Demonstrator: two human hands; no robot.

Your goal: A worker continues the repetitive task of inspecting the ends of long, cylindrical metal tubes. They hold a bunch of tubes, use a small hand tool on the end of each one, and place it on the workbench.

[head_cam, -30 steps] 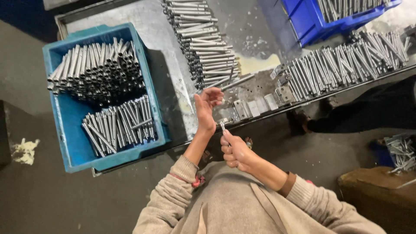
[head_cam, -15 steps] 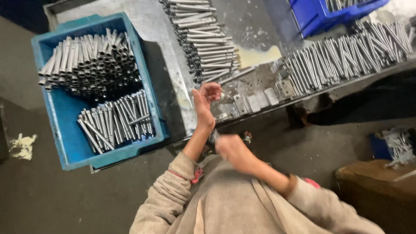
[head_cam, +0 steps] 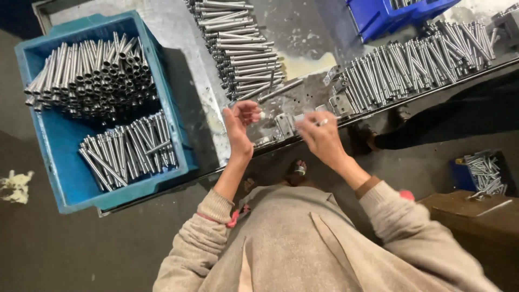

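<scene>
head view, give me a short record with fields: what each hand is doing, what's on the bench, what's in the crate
left hand: left hand raised over the bench edge, fingers curled, nothing clearly held
right hand: right hand pinching a small metal pin
bench: metal workbench with rows of steel rods and small metal brackets
crate: teal crate holding two stacks of metal tubes
</scene>
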